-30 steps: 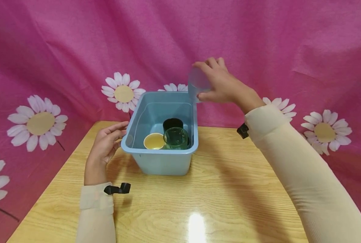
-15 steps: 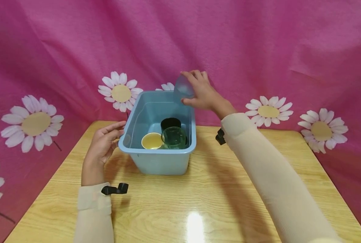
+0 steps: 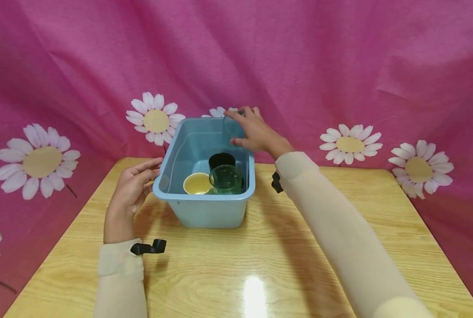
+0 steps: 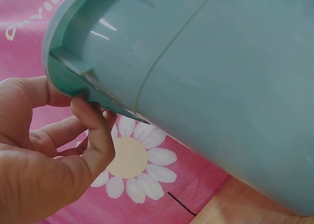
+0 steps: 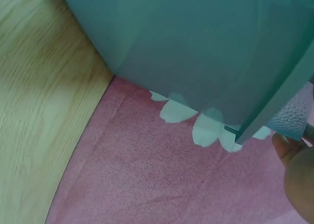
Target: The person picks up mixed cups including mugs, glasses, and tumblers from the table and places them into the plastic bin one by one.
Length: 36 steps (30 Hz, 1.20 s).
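Observation:
A blue plastic tub (image 3: 204,197) stands on the table. My left hand (image 3: 130,187) holds its left rim; in the left wrist view, thumb and fingers of that hand (image 4: 64,150) pinch the lip. Over the tub's back right corner, my right hand (image 3: 256,132) grips a clear cup (image 3: 232,127), partly inside the rim. Dimpled texture shows on that cup (image 5: 290,117) in the right wrist view, where the hand is mostly cut off at the right edge. Inside the tub are a yellow bowl (image 3: 197,184), a green transparent cup (image 3: 226,180) and a black cup (image 3: 221,161) behind it.
The light wooden table (image 3: 204,274) extends around the tub. A pink cloth (image 3: 300,66) with white daisies hangs behind and at both sides, close to the tub's back. Black camera mounts (image 3: 150,247) sit on the sleeves' cuffs.
My right hand has moved left and down with the clear cup, from above the tub's right rim to inside its back right corner. The left hand keeps its place on the rim.

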Available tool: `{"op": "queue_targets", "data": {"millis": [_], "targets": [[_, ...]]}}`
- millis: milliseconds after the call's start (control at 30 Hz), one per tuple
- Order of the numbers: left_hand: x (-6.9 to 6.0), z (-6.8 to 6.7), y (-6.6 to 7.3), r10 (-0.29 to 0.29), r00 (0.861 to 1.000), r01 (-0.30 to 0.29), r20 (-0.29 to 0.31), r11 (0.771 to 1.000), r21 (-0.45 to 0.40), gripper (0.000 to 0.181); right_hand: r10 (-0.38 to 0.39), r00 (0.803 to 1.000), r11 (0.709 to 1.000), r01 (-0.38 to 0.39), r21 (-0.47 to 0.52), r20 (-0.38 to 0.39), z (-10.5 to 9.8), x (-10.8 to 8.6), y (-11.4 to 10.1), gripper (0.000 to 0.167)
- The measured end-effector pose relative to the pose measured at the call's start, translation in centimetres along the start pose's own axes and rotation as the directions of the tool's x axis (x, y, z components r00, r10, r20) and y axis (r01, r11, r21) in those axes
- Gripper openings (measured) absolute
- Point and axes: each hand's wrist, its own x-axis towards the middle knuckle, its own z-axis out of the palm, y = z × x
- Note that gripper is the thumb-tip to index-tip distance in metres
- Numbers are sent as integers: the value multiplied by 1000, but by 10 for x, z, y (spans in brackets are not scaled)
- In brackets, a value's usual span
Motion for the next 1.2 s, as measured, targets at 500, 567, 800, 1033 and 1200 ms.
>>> {"op": "queue_targets", "data": {"millis": [500,567,800,1033,1200], "targets": [[1,0,-1,17,1000,-16,13,999,-33,32,70,965,984,-24,-179,253,9,28,-4,77],[1,-1,-1,18,1000,-18,13,999,-32,32,86,957,981,-33,-189,279,10,30,-5,75],[2,0,0,12,1000,-11,6,1000,-10,39,122,932,973,-46,-224,340,13,37,-6,75],[1,1,2,6,1000,-6,-1,1000,-8,41,155,913,956,-42,-291,377,17,40,-11,77],[1,0,2,-4,1000,4,0,1000,-9,41,197,894,930,-41,-365,403,24,40,-12,76]]}}
